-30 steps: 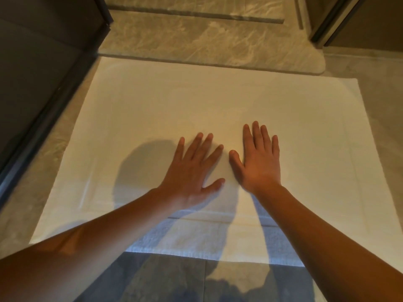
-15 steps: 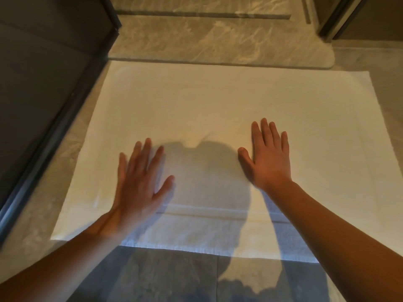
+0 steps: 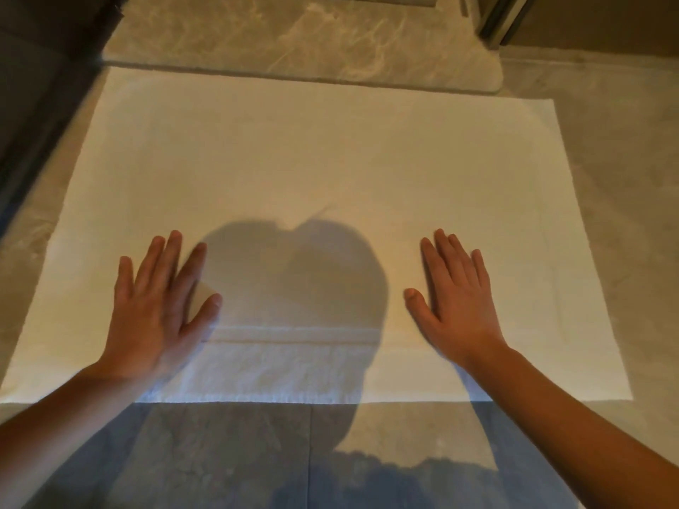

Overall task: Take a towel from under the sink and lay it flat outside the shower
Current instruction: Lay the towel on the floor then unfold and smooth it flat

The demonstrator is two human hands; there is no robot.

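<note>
A white towel [image 3: 312,163] lies spread flat on the marble floor, its far edge against the raised shower threshold [image 3: 301,38]. My left hand [image 3: 158,306] rests palm down on the towel's near left part, fingers spread. My right hand [image 3: 455,299] presses flat on the near right part, fingers apart. Both hands hold nothing. A woven band runs across the towel close to its near edge, between my hands.
A dark glass shower panel with a black frame [image 3: 40,115] stands along the left. Another dark frame post [image 3: 503,16] rises at the far right. Grey marble floor tiles [image 3: 617,178] lie to the right of and in front of the towel.
My hands have slid apart across the towel, the left one to the left and the right one to the right. The view has moved a little closer.
</note>
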